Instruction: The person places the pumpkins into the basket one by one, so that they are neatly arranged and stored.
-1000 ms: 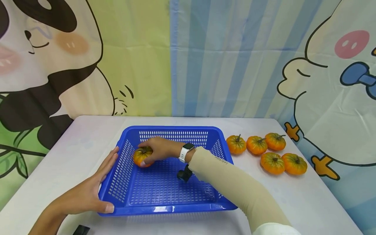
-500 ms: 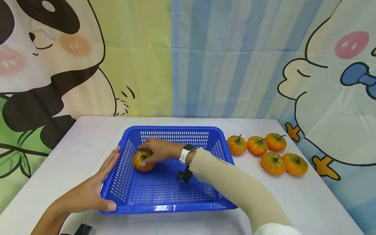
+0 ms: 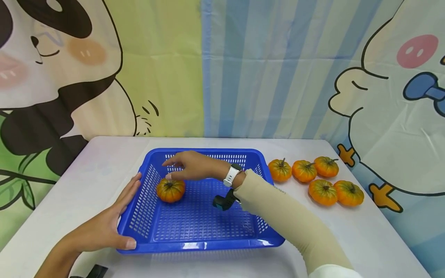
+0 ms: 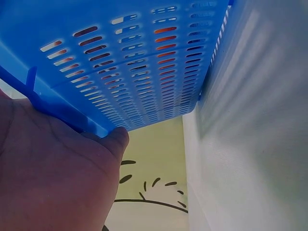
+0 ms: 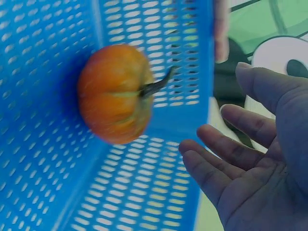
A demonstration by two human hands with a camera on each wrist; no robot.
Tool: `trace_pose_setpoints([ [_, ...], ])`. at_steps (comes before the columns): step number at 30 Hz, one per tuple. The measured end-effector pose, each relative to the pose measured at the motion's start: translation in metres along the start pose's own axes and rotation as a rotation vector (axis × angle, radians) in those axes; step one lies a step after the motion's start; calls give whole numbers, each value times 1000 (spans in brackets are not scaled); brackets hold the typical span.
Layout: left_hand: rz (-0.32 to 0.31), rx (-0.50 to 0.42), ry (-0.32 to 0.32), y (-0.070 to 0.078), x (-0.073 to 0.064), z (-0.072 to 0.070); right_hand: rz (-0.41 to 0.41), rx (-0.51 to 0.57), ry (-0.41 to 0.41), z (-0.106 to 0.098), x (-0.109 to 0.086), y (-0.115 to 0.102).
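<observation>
A small orange pumpkin (image 3: 170, 190) sits in the left part of a blue plastic basket (image 3: 201, 246), its dark stem showing in the right wrist view. Just above and behind it is my right hand (image 3: 194, 166), raised off the pumpkin with fingers spread. In the right wrist view a gap separates those fingers (image 5: 207, 180) from the pumpkin. My left hand (image 3: 101, 226) rests against the basket's left side, fingers lying along the rim and thumb at the front left corner. From the left wrist, its palm (image 4: 53, 163) is seen beside the slotted basket wall.
Several more pumpkins (image 3: 323, 192) stand in a loose group on the white table (image 3: 361, 239), right of the basket. A patterned curtain (image 3: 250, 69) hangs behind the table. A black wrist camera (image 3: 224, 200) hangs under my right wrist, over the basket.
My right hand has let go of the pumpkin and moved up and slightly to the right. The pumpkin stays in the left part of the basket. My left hand has kept its place.
</observation>
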State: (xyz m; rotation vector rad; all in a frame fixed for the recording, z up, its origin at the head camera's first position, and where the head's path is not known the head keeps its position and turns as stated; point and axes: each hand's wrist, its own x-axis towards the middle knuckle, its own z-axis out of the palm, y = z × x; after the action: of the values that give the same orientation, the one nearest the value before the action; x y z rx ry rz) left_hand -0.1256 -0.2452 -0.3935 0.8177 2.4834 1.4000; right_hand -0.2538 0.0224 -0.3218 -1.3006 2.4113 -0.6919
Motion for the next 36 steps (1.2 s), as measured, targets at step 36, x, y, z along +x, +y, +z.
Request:
trace_pose_setpoints([
  [36, 17, 49, -11, 2, 1, -2, 66, 183, 373, -58, -149, 21],
])
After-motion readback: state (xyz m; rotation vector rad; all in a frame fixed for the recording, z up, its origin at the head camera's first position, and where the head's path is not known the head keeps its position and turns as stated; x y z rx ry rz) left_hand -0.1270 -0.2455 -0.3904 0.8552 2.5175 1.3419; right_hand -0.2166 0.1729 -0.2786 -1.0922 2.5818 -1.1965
